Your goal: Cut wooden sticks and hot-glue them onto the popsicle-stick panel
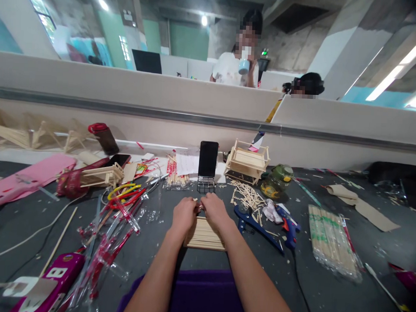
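Stick panel (206,235) seen on table (148,251), between the wrists. Left hand (184,215) and right hand (215,209) held close at its far edge, fingers curled; what is pinched cannot be told. Far-end adjustment is judged in hand; careful alignment would be called for next.

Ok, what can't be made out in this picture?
Head view:
- Anything held by left hand and right hand: too small, partly covered.
- Stick panel, far corners: behind the hands.
- White paper, any writing: too small, partly behind the phone.
- Wooden structure, far left: blurred, cut by left edge.
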A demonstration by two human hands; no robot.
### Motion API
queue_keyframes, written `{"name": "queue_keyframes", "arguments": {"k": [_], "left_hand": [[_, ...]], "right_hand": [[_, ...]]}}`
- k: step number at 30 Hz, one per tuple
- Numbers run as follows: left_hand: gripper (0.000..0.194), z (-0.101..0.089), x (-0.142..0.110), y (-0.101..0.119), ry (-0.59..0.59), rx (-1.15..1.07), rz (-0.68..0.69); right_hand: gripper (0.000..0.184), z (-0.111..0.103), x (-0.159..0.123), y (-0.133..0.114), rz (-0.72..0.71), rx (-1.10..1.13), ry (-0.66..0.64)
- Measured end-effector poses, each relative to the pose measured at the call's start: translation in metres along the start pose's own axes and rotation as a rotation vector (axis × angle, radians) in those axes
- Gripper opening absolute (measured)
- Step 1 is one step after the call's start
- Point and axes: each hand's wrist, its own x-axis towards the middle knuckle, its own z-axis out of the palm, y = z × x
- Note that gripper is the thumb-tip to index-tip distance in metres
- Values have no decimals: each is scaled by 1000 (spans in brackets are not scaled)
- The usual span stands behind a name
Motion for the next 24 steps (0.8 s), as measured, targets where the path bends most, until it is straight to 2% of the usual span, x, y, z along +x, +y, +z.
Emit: {"name": "queue_keyframes", "arguments": {"k": [10,16,24], "left_hand": [[20,-5,-4,7,4,0,1],[21,-5,-3,6,3,-14,-10],[20,-1,-2,4,39,-91,19]], "right_hand": [[10,-2,0,5,-46,-5,-85],[15,0,4,6,-66,18,-121],[15,7,1,10,-75,60,-55]]}}
